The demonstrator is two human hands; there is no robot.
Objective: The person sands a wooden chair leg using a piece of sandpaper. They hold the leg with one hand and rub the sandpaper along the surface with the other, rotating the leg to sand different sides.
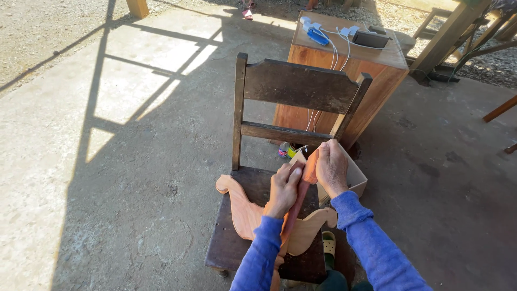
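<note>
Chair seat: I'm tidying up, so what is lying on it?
A pale curved wooden cutout lies across the dark chair seat. Both hands and a reddish stick cover its middle.

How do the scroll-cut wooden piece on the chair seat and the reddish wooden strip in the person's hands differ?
The scroll-cut piece is pale, broad and curvy-edged; the reddish strip is darker, narrow and straight. The scroll-cut piece lies flat on the chair seat, while the reddish strip slants up across it, gripped near its top by the left hand and right hand. Both are bare wood.
</note>
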